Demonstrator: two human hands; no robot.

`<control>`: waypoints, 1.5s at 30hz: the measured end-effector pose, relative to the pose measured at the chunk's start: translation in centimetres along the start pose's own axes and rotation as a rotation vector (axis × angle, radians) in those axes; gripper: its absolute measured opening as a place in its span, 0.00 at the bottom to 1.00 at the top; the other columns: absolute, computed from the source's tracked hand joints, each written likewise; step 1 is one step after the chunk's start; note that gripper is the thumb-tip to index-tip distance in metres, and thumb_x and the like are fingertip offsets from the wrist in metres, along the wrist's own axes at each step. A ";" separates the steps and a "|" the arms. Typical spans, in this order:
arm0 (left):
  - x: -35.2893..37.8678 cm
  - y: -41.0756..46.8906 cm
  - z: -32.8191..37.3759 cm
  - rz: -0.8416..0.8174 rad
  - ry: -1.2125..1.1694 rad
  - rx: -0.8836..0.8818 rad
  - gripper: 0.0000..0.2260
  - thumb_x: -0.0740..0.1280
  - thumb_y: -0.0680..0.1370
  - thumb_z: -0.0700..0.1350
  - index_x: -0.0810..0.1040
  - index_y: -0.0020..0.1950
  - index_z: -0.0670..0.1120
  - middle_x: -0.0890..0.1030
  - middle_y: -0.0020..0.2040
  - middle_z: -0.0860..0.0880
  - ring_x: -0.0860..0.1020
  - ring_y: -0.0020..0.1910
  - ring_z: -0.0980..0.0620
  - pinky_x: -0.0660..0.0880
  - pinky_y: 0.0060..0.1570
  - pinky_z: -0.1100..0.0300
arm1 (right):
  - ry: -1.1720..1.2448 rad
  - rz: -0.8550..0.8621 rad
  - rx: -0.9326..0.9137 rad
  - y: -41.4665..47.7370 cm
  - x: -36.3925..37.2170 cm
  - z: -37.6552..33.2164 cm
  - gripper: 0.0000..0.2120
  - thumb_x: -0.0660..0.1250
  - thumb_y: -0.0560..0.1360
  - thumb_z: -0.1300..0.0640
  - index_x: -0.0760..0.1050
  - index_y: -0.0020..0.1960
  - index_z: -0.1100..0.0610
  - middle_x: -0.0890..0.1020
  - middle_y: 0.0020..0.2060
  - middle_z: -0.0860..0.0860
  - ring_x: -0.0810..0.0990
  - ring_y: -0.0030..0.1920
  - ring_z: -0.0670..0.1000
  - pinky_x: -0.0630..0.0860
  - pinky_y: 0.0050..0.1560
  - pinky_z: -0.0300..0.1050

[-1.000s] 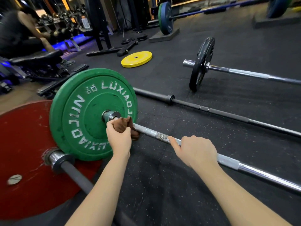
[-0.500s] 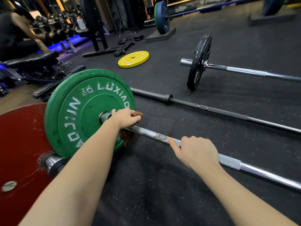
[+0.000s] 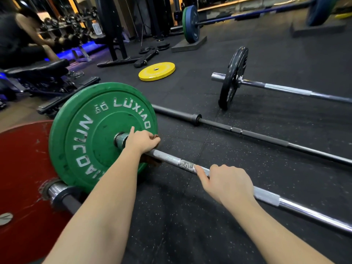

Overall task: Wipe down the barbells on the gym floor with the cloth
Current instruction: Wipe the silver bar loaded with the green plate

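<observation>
Left hand [image 3: 142, 141] now rolled over barbell [image 3: 167, 159] beside green plate [image 3: 91, 130], clutching soft cloth [image 3: 151, 161]; right hand [image 3: 226, 184] curled round rigid, heavy-looking steel at knurl.

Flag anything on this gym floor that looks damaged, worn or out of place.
The red plate is scuffed, with pale scratches across its face and chipping around its hub. The yellow plate lies flat alone on the floor, off any bar. The green-plated barbell shows a patchy, flaky stretch just ahead of the right hand.
</observation>
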State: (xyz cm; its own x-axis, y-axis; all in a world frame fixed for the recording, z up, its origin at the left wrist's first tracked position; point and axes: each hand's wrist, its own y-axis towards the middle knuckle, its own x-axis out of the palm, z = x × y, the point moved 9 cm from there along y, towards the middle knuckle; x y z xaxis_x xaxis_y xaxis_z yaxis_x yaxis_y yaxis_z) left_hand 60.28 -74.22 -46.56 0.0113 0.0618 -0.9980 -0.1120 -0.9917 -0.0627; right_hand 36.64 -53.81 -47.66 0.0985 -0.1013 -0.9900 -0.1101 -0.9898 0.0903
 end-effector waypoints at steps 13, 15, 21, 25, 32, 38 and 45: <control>-0.8 -0.7 0.8 -0.059 -0.125 0.062 0.13 0.65 0.78 0.57 0.73 0.38 0.52 0.81 0.43 0.51 0.78 0.46 0.46 0.74 0.45 0.54 | 0.030 -0.013 -0.007 -0.1 0.1 0.0 0.29 0.43 0.82 0.32 0.64 0.36 0.53 0.68 0.28 0.48 0.70 0.31 0.56 0.64 0.32 0.48; -1.4 -0.4 -0.3 -0.006 -0.111 -0.009 0.13 0.66 0.77 0.57 0.71 0.37 0.53 0.82 0.47 0.48 0.78 0.48 0.44 0.74 0.47 0.54 | 0.034 -0.009 -0.005 -0.1 0.0 0.1 0.29 0.43 0.82 0.32 0.61 0.35 0.52 0.68 0.28 0.47 0.68 0.29 0.55 0.63 0.31 0.48; -0.2 -1.6 1.2 0.005 -0.060 0.020 0.14 0.62 0.79 0.61 0.77 0.42 0.52 0.82 0.47 0.49 0.78 0.51 0.43 0.71 0.48 0.54 | 0.029 -0.025 -0.019 -0.4 -0.1 -0.1 0.29 0.43 0.82 0.32 0.68 0.40 0.53 0.67 0.28 0.47 0.71 0.33 0.57 0.60 0.30 0.48; 0.3 -2.5 3.3 -0.062 -0.082 0.117 0.15 0.63 0.79 0.62 0.78 0.43 0.52 0.81 0.43 0.54 0.78 0.48 0.47 0.70 0.46 0.55 | 0.051 -0.033 -0.014 -0.4 -0.2 -0.1 0.28 0.44 0.82 0.33 0.67 0.40 0.52 0.67 0.29 0.47 0.70 0.32 0.56 0.59 0.29 0.48; 1.2 -3.5 5.2 -0.104 -0.277 0.222 0.23 0.73 0.73 0.61 0.66 0.36 0.47 0.71 0.31 0.53 0.71 0.35 0.51 0.66 0.37 0.55 | 0.049 -0.015 -0.013 -0.5 -0.4 -0.1 0.28 0.44 0.82 0.33 0.62 0.36 0.52 0.67 0.28 0.47 0.65 0.27 0.53 0.56 0.27 0.46; -1.3 -1.3 -0.8 -0.001 -0.383 -0.026 0.09 0.76 0.71 0.48 0.79 0.47 0.53 0.82 0.44 0.54 0.80 0.48 0.47 0.73 0.47 0.57 | 0.038 -0.011 -0.013 -0.5 -0.4 -0.1 0.28 0.43 0.82 0.32 0.61 0.36 0.52 0.67 0.28 0.47 0.64 0.27 0.52 0.56 0.28 0.47; 0.4 -3.8 3.7 -0.003 -0.308 0.052 0.13 0.72 0.71 0.57 0.78 0.54 0.60 0.82 0.50 0.57 0.78 0.51 0.50 0.75 0.53 0.56 | 0.046 -0.012 -0.015 -0.6 -0.4 -0.1 0.28 0.43 0.82 0.32 0.63 0.36 0.52 0.67 0.28 0.47 0.68 0.29 0.54 0.57 0.28 0.47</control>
State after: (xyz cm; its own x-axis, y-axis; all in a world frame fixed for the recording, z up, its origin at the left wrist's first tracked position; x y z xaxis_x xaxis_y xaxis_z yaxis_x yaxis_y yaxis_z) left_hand 57.02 -69.96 -46.73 -0.2890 0.1040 -0.9517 -0.1633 -0.9849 -0.0580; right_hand 36.78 -53.22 -47.25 0.1454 -0.0940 -0.9849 -0.0943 -0.9923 0.0807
